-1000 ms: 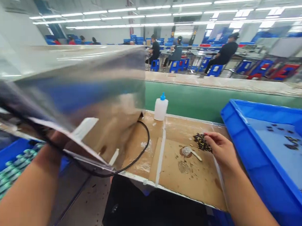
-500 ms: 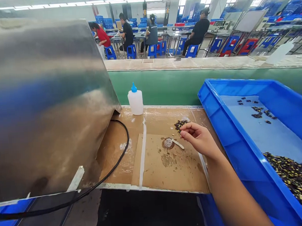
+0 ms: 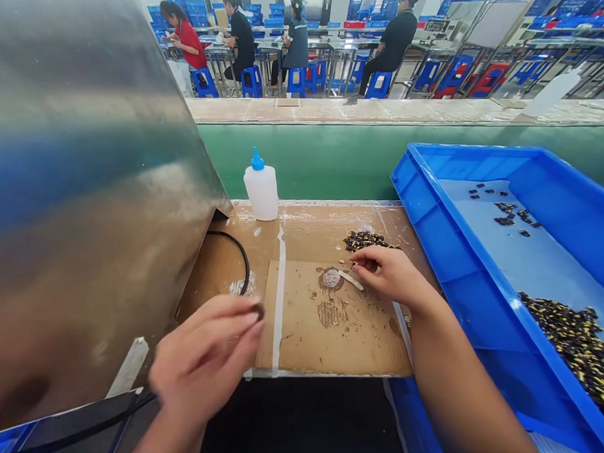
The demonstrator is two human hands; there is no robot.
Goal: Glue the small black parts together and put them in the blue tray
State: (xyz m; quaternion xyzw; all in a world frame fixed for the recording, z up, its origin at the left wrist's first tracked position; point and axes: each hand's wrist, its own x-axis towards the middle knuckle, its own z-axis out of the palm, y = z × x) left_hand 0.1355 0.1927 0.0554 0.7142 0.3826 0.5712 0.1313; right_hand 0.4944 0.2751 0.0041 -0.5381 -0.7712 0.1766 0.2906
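Brown cardboard sheet [image 3: 357, 347] on tabletop [image 3: 326, 219]

- Left hand [image 3: 202, 361], slightly blurred: being shown before the sheet's left edge; grip being kept together, thumb and fingers clamped on one small dark piece [image 3: 258, 311].
- Right hand [image 3: 391, 272]: being held above the sheet's far right part, fingertips bunched near the pale stick [image 3: 352, 282]; whether anything is being pinched there cannot be told.
- Pile of dark-and-yellow pieces [image 3: 365, 240]: lying on the tabletop just beyond the right fingertips.
- Round whitish item [image 3: 331, 278]: being touched by one end of the stick.
- White bottle [image 3: 262, 193], blue nozzle: standing upright near the tabletop's far edge.
- Blue tray [image 3: 448, 247]: being seen at right, a heap of like pieces [image 3: 580, 354] lying inside.
- Metal panel [image 3: 89, 169]: standing at left; black cable [image 3: 244, 266] looping out beside it.
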